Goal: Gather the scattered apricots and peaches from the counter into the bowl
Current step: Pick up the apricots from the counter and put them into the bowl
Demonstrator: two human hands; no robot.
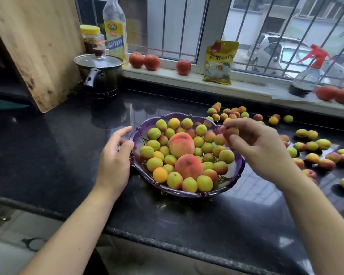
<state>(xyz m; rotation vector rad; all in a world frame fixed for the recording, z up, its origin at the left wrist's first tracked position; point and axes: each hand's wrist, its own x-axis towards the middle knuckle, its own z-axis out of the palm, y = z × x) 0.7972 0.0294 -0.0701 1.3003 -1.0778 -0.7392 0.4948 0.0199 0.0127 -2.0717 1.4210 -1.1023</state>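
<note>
Fruit fills the purple bowl (234, 171) at mid-counter (68, 145) — left hand (115, 157) rests loosely curled against its left rim, right hand (254, 145) pinches one apricot (231, 131) over the right rim. Scattered apricots (310, 145) crowd the counter's right side; its left lies open.

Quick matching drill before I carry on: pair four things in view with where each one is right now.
Things:
1. left hand
2. right hand
3. two peaches
4. yellow packet

Places:
A. on the windowsill
B. in the middle of the bowl
C. at the bowl's left rim
D. over the bowl's right side, pinching an apricot

Pairs: 1-C, 2-D, 3-B, 4-A
</note>
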